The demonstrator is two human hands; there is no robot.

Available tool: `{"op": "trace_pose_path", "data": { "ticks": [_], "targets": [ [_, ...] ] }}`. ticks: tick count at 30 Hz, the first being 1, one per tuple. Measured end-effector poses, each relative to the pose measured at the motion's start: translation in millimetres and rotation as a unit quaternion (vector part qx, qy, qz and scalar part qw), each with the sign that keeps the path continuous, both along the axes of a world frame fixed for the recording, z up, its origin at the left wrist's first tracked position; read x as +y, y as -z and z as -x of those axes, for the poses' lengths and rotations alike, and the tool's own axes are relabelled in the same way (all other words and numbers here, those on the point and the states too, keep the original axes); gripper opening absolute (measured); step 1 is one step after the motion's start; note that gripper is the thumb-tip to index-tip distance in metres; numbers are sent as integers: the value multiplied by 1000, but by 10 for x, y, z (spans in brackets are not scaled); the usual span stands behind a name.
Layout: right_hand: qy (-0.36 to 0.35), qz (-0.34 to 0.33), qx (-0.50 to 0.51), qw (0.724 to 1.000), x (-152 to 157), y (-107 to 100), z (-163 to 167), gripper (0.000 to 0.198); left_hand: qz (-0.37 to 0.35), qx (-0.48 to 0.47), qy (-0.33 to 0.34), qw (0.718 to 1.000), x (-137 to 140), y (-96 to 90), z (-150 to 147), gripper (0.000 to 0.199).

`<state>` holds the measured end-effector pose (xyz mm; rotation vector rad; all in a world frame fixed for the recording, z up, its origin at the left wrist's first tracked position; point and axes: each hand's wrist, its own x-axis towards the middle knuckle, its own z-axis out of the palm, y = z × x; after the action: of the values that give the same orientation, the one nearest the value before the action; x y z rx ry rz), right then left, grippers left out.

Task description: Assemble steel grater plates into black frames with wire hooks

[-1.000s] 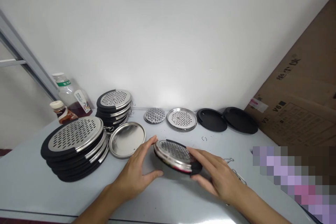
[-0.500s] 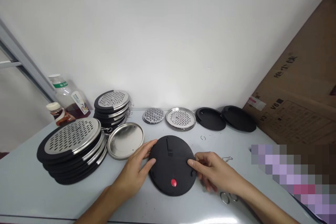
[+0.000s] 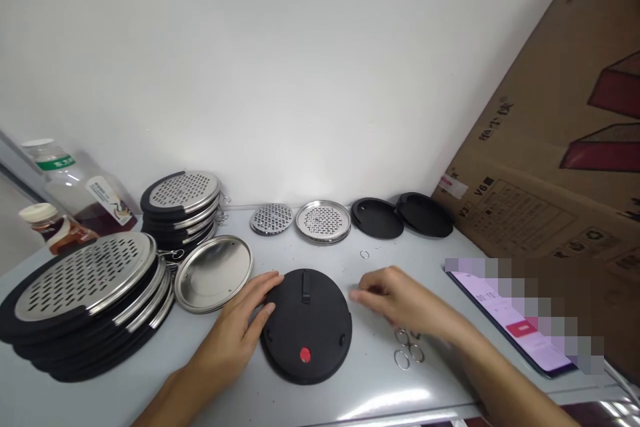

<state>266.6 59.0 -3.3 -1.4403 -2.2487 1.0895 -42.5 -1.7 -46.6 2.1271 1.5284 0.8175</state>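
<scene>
Since the earlier frame, the right hand [image 3: 400,300] moves off the rim of the black disc [image 3: 307,323] and now hangs just beside it, while the disc lies flat on the bench [image 3: 235,400] with its black face up. That face shows a short strip [image 3: 306,287] near the far edge, a red dot [image 3: 305,355] towards the near edge and small black clips at the sides. The left hand [image 3: 236,323] touches the disc's left edge, its grip spread, thumb apart from the fingers. The right hand is blurred, thumb and fingers curled close together, and I cannot tell whether its grip pinches anything.

On the near side of the right hand lie several metal rings [image 3: 410,351]; a single ring [image 3: 365,258] lies farther back. Near the left hand rests a shallow metal lid [image 3: 215,273], beside a front stack of graters [image 3: 85,280] and a rear stack [image 3: 183,195]. Along the wall [image 3: 300,80] sit a small perforated plate [image 3: 271,219], a rimmed grater plate [image 3: 323,221] and two black shells [image 3: 377,217]. At far left stand a large bottle [image 3: 75,193] and a smaller jar [image 3: 56,227]. To the right are a partly pixelated phone [image 3: 500,307] and a cardboard box [image 3: 520,187]
</scene>
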Motion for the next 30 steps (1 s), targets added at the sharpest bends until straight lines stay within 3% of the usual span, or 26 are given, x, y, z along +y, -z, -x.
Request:
{"op": "trace_pose_path", "data": {
  "ticks": [4,7,11,18,24,30],
  "targets": [
    [41,-90,-11,995,150,-118,-410,18,-1,17,0,1000,0,0,8,37],
    [54,-139,-77,986,138,-52,-639,22,-13,30,0,999,11,12,15,36],
    [38,-147,-139,979,108,102,-743,34,-28,52,7,998,30,-16,5,34],
    [52,-148,-231,960,256,263,-743,30,-71,100,69,990,115,-262,-167,33],
    [67,-143,-177,971,250,227,-753,17,-60,107,155,980,220,-406,-667,26],
    [131,-165,-41,977,230,126,-739,13,-49,153,315,935,466,-338,-1387,19]
  ]
}}
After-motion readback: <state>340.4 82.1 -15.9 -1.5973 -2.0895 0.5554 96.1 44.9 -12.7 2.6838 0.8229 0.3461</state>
